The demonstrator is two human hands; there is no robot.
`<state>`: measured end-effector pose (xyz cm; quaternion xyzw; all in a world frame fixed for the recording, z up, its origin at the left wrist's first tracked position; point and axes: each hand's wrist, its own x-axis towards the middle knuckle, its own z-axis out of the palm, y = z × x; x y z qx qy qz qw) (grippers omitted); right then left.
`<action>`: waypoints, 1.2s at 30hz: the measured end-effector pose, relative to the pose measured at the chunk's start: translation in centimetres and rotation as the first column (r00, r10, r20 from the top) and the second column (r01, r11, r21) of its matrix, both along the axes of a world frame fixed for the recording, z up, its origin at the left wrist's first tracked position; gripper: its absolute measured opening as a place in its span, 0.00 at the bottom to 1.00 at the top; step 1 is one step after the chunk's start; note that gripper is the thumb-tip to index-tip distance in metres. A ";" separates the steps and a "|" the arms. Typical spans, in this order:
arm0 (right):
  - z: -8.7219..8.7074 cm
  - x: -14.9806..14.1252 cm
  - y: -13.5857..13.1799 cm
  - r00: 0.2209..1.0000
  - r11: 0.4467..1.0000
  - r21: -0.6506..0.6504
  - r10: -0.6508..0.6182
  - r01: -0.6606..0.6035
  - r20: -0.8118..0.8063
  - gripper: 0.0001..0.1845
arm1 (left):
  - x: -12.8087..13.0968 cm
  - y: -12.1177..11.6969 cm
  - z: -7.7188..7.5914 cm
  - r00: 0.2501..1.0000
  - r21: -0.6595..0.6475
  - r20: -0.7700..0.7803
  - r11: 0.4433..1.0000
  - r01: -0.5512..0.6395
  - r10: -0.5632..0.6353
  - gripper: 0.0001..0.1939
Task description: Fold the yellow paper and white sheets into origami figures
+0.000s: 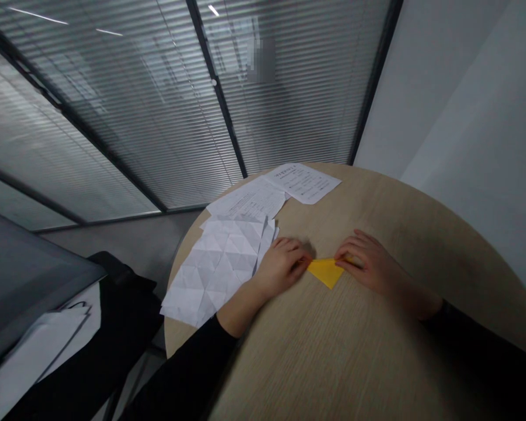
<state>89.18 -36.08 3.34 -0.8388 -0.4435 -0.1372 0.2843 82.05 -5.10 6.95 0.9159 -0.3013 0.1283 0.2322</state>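
Folded yellow paper [326,272], a triangle, lay flat on the round wooden worktop [421,234] between both hands. Left hand [280,269] curled, fingertips at its left corner; right hand [368,263] pressed over its right corner. Creased white sheet [213,275] just beside left hand; printed pages [302,182] beyond.

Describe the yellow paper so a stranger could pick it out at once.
Start at the round light-wood table, then find the creased white sheet lying on it. Just beyond that sheet, between the left hand and the right hand, lies the small folded yellow paper. Its pointed shape and yellow colour set it apart from the white papers nearby.
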 end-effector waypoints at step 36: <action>1.9 -1.0 0.1 0.988 0.990 0.032 0.133 -0.136 0.078 0.09 | -1.0 -0.9 1.0 0.981 -0.003 -0.136 0.990 0.142 -0.141 0.09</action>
